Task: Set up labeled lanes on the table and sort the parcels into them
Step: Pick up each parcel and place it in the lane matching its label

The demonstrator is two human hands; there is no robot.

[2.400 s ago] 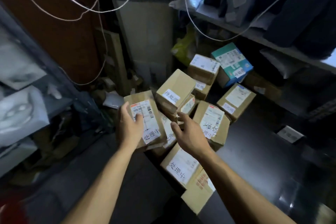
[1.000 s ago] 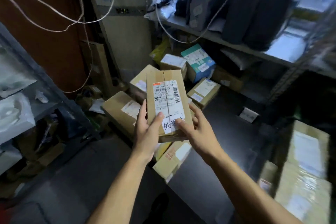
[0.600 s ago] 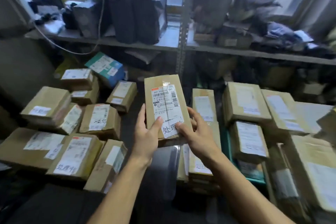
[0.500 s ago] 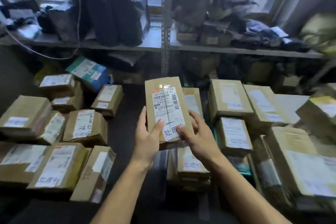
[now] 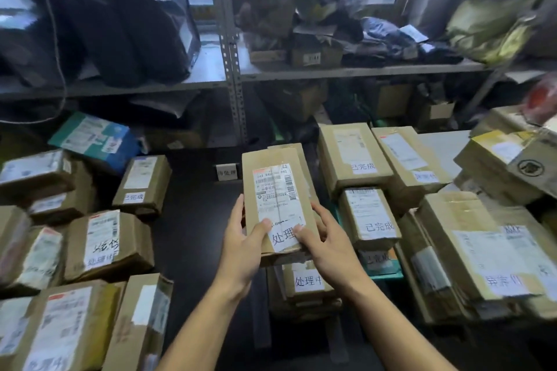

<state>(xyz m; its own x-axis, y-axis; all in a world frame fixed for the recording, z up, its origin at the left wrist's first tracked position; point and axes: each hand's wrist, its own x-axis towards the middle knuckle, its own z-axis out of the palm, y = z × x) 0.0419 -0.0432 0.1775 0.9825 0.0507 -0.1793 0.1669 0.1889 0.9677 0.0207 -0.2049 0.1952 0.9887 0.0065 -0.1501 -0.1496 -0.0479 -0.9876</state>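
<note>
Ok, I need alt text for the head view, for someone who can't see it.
Two hands, left and right, hold a brown parcel with a handwritten tag above a dark table. Labeled parcels lie to the left and right of it, with a small lane card behind and cluttered shelves beyond.

We are holding one long brown cardboard parcel (image 5: 278, 205) lengthwise above the dark table (image 5: 193, 238), its shipping label and a handwritten white tag facing up. Directly below it, a short stack of tagged parcels (image 5: 307, 289) is lying flat. To the left, a cluster of brown parcels (image 5: 102, 247) is sitting at mixed angles. To the right, rows of larger parcels (image 5: 355, 153) are lying close together. A small lane label (image 5: 227, 172) is standing upright on the table behind the held parcel.
</note>
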